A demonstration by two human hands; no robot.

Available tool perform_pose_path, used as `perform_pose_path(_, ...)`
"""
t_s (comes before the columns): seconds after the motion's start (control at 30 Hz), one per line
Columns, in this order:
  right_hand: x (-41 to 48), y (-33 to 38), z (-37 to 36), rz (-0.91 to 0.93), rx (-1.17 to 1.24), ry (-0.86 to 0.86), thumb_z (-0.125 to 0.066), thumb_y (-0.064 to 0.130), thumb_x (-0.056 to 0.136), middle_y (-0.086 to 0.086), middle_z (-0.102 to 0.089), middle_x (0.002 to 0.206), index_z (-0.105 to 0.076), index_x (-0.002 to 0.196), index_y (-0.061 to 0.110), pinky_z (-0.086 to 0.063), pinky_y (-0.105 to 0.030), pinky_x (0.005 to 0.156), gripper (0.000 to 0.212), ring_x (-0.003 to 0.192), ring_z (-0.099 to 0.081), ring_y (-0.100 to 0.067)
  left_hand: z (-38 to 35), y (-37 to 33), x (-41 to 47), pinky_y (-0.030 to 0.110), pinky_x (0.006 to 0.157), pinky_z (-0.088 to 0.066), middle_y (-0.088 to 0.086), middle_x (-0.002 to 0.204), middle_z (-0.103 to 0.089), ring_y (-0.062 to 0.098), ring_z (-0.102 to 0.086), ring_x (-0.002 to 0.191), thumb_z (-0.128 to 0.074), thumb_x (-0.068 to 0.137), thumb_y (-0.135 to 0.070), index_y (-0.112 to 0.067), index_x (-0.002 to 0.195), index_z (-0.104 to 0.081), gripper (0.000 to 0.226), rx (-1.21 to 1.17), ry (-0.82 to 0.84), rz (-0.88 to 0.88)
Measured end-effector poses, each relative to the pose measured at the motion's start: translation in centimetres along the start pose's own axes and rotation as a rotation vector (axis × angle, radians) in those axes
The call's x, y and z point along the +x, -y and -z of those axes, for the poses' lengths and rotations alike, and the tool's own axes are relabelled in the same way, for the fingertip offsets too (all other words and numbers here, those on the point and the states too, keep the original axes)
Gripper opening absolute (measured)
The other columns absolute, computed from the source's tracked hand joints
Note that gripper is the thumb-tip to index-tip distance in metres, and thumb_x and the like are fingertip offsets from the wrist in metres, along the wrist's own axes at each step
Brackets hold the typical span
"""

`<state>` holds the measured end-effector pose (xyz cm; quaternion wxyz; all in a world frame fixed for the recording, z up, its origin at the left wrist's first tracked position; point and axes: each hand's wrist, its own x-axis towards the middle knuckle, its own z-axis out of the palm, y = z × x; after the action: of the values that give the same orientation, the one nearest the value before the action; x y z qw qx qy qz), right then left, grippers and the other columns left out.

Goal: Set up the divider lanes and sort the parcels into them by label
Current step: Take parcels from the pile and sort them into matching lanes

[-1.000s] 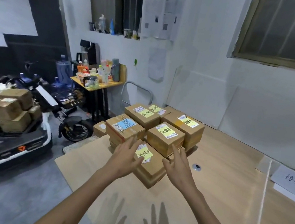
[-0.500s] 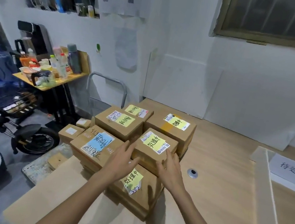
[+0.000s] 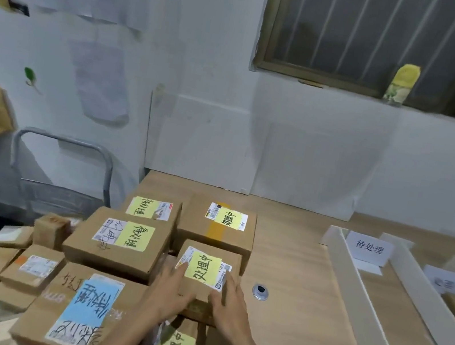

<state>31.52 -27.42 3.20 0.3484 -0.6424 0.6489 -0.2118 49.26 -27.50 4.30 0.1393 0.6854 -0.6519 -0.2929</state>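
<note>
You are sorting now. The small box (image 3: pixel 206 266) with the yellow label sits on top of the pile at the left of the desk (image 3: pixel 301 320). Your left hand (image 3: pixel 170 292) and right hand (image 3: pixel 228 305) press on it from both sides, fingers nearly straight, not wrapped round. Next, I think, read its label, lift it, and carry it right to the matching white divider lane (image 3: pixel 352 283).

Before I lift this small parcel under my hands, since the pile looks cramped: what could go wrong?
The small parcel under your left hand and right hand sits atop another, close against the taped box behind; lifting may drag neighbours. Carrying it right, you might knock the white divider.
</note>
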Motion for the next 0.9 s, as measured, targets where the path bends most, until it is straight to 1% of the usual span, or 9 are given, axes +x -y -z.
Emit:
perform_pose_path(0.07, -0.1, 0.1, -0.5, -0.046, 0.013, -0.014, -0.036, 0.04, 0.102, 0.008, -0.016, 0.161, -0.016, 0.155, 0.032, -0.032, -0.036, 0.112, 0.057, 0.142, -0.03, -0.017, 0.3, 0.0, 0.4, 0.047, 0.116, -0.031, 0.005, 0.164, -0.008, 0.028, -0.015, 0.151, -0.051, 0.087, -0.058, -0.032, 0.157, -0.015, 0.083, -0.006, 0.061, 0.002)
perform_pose_path(0.13, 0.0, 0.0, -0.9, -0.076, 0.03, -0.028, -0.037, 0.04, 0.102, 0.008, -0.02, 0.16, -0.016, 0.154, 0.032, -0.031, -0.034, 0.113, 0.057, 0.141, -0.031, -0.016, 0.5, 0.0, 0.9, 0.047, 0.119, -0.025, 0.007, 0.166, -0.002, 0.029, -0.008, 0.152, -0.053, 0.088, -0.058, -0.03, 0.158, -0.013, 0.085, -0.016, 0.106, 0.006)
perform_pose_path(0.23, 0.1, 0.0, -1.2, -0.101, 0.065, -0.067, -0.039, 0.038, 0.102, 0.008, -0.026, 0.159, -0.018, 0.153, 0.034, -0.03, -0.033, 0.115, 0.055, 0.141, -0.032, -0.014, 0.7, -0.2, 1.4, 0.046, 0.118, -0.027, 0.005, 0.165, -0.002, 0.03, -0.014, 0.151, -0.055, 0.081, -0.059, -0.034, 0.157, -0.014, 0.089, -0.084, 0.13, 0.038)
perform_pose_path(0.37, 0.0, 0.5, -1.2, -0.115, 0.095, -0.104, -0.043, 0.035, 0.101, 0.01, -0.031, 0.157, -0.023, 0.151, 0.034, -0.03, -0.032, 0.114, 0.054, 0.14, -0.033, -0.013, 0.9, -0.2, 1.7, 0.044, 0.117, -0.028, 0.008, 0.164, -0.007, 0.031, -0.018, 0.149, -0.057, 0.086, -0.051, -0.031, 0.157, -0.015, 0.085, -0.069, 0.146, 0.044)
perform_pose_path(0.53, -0.8, 0.7, -0.3, -0.116, 0.1, -0.129, -0.045, 0.032, 0.1, 0.01, -0.035, 0.154, -0.024, 0.152, 0.034, -0.033, -0.031, 0.112, 0.056, 0.138, -0.036, -0.012, 0.8, -1.0, 0.9, 0.043, 0.113, -0.035, 0.011, 0.16, -0.015, 0.031, -0.029, 0.144, -0.058, 0.087, -0.051, -0.031, 0.156, -0.02, 0.082, -0.075, 0.118, 0.054)
perform_pose_path(0.6, -1.3, 0.5, 0.4, -0.101, 0.088, -0.135, -0.046, 0.03, 0.1, 0.01, -0.036, 0.153, -0.025, 0.152, 0.034, -0.034, -0.03, 0.11, 0.056, 0.137, -0.037, -0.012, 0.7, -2.0, 0.1, 0.039, 0.11, -0.037, 0.01, 0.158, -0.017, 0.03, -0.034, 0.141, -0.059, 0.09, -0.045, -0.028, 0.156, -0.021, 0.078, -0.097, 0.105, 0.044)
perform_pose_path(0.7, -2.7, -0.1, 1.9, -0.084, 0.084, -0.156, -0.046, 0.029, 0.099, 0.011, -0.038, 0.152, -0.026, 0.151, 0.033, -0.036, -0.029, 0.108, 0.056, 0.136, -0.038, -0.011, 0.4, -4.0, -1.3, 0.035, 0.109, -0.036, 0.01, 0.155, -0.023, 0.027, -0.033, 0.139, -0.057, 0.094, -0.04, -0.025, 0.156, -0.023, 0.073, -0.081, 0.07, 0.021)
perform_pose_path(0.8, -4.4, -1.1, 3.9, -0.08, 0.089, -0.181, -0.047, 0.03, 0.1, 0.011, -0.038, 0.152, -0.027, 0.151, 0.034, -0.036, -0.029, 0.109, 0.055, 0.136, -0.038, -0.011, -0.6, -6.2, -2.6, 0.037, 0.106, -0.04, 0.007, 0.151, -0.031, 0.025, -0.039, 0.134, -0.054, 0.091, -0.044, -0.028, 0.155, -0.024, 0.072, -0.08, 0.053, -0.004)
perform_pose_path(0.9, -6.8, -3.0, 7.0, -0.072, 0.079, -0.214, -0.047, 0.031, 0.1, 0.009, -0.038, 0.152, -0.026, 0.151, 0.033, -0.037, -0.027, 0.107, 0.055, 0.135, -0.039, -0.011, -2.3, -9.2, -4.3, 0.04, 0.104, -0.044, 0.008, 0.152, -0.029, 0.028, -0.044, 0.131, -0.052, 0.09, -0.048, -0.03, 0.154, -0.025, 0.072, -0.075, 0.057, -0.017)
